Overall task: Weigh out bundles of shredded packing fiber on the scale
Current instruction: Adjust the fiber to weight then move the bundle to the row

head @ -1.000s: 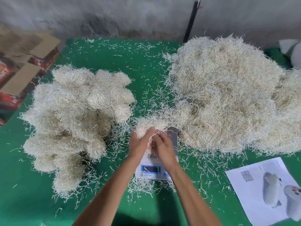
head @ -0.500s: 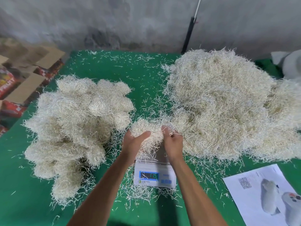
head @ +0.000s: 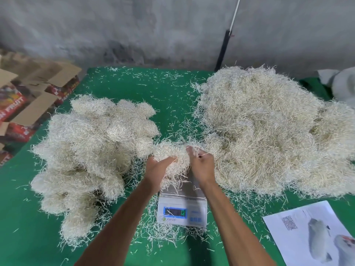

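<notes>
Green cloth (head: 172, 96) covers the work surface below a grey wall. Left of the fingers sits a heap of rounded fiber bundles (head: 92, 150). The left hand (head: 156, 169), forearm angled up from the lower edge, curls under and around a clump of fiber (head: 171, 156), thumb lying on top. The right hand (head: 201, 167), knuckles up, pinches the clump's right end with bent fingers. Directly beneath both hands stands the scale (head: 182, 210), its pan bare but for loose strands. Right of the fingers spreads the big loose pile (head: 269, 131); a printed sheet (head: 307, 233) lies nearer.
</notes>
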Demonstrator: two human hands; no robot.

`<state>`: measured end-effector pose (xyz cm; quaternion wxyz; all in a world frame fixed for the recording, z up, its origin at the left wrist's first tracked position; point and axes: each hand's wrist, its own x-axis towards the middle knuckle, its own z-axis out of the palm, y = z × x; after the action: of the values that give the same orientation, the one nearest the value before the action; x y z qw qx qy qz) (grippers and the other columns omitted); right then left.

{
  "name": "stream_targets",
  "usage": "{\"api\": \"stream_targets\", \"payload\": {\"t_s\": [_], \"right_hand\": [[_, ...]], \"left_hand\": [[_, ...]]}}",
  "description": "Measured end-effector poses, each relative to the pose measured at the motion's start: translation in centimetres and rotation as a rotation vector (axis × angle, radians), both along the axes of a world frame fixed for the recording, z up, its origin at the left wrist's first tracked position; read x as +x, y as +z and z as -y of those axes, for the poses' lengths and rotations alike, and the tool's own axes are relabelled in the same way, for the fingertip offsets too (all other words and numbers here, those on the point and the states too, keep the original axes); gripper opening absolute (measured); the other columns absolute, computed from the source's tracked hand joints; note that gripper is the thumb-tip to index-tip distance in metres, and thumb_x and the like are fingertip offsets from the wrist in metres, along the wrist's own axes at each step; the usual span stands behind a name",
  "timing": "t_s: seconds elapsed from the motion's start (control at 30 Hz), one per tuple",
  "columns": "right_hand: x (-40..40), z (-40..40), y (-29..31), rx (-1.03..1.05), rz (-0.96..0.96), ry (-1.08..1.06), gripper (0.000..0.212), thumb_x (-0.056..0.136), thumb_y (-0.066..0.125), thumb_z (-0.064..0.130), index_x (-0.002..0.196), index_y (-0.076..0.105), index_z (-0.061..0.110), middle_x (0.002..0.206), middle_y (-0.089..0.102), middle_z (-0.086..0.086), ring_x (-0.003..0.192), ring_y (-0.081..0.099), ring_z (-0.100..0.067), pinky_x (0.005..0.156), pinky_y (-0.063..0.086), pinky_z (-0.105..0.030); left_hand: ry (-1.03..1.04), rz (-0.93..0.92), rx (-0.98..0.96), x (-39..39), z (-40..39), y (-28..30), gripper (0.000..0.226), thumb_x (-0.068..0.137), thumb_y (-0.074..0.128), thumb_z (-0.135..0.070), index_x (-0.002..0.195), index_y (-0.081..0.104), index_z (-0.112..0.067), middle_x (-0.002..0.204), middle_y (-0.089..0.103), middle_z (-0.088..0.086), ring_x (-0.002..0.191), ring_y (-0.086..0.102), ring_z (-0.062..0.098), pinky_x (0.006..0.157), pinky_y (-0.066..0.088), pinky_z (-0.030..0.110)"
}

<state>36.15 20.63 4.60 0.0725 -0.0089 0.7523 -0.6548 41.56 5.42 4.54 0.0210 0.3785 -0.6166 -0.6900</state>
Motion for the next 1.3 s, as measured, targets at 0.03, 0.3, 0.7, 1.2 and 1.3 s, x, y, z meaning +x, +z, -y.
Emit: {"api": "stream_targets", "payload": {"t_s": [0.03,0.3,0.7,1.2,1.3], "right_hand": [[-0.1,-0.1,-0.1,-0.003,-0.013,-0.015,0.037,0.099,0.068,0.041,0.071,0.062,0.017,0.044,0.042,0.005,0.036,0.029,-0.012,0.04,0.033,-0.022],[-0.9,-0.2,0.2,0.006,0.062,-0.028,0.035,0.099,0.069,0.029,0.075,0.064,0.005,0.053,0.055,0.001,0.037,0.034,-0.012,0.036,0.033,-0.03],[-1.1,-1.4,0.7,-0.009,0.035,-0.09,0.037,0.099,0.068,0.025,0.07,0.054,0.008,0.057,0.05,0.006,0.036,0.036,-0.007,0.037,0.032,-0.024],[-2.9,-2.4,0.5,0.075,-0.091,-0.101,0.04,0.1,0.067,0.014,0.063,0.053,0.016,0.044,0.048,0.01,0.034,0.037,0.0,0.037,0.029,-0.017],[-2.6,-2.4,0.9,0.101,-0.104,-0.036,0.036,0.101,0.066,0.014,0.065,0.057,0.015,0.047,0.051,0.009,0.038,0.04,-0.001,0.038,0.036,-0.021]], "left_hand": [[0.018,0.007,-0.013,0.0,0.0,0.2,0.123,0.069,0.089,-0.039,0.158,0.007,-0.018,0.16,0.024,0.016,0.141,0.035,0.034,0.112,0.031,0.047],[-0.032,0.028,-0.016,-0.7,0.5,0.8,0.115,0.077,0.084,-0.035,0.159,0.005,-0.016,0.162,0.02,0.014,0.141,0.034,0.032,0.113,0.029,0.047],[-0.123,0.092,-0.047,-1.7,-0.2,1.5,0.109,0.078,0.079,-0.037,0.158,0.007,-0.02,0.162,0.021,0.014,0.142,0.032,0.035,0.112,0.03,0.048],[-0.02,0.057,-0.104,-2.1,-0.4,1.9,0.096,0.086,0.074,-0.024,0.158,0.011,-0.014,0.158,0.025,0.019,0.127,0.047,0.035,0.104,0.045,0.043],[-0.084,0.068,-0.112,-1.8,-0.2,2.0,0.088,0.089,0.071,-0.024,0.156,0.015,-0.013,0.154,0.032,0.017,0.121,0.051,0.028,0.102,0.043,0.038]]}}
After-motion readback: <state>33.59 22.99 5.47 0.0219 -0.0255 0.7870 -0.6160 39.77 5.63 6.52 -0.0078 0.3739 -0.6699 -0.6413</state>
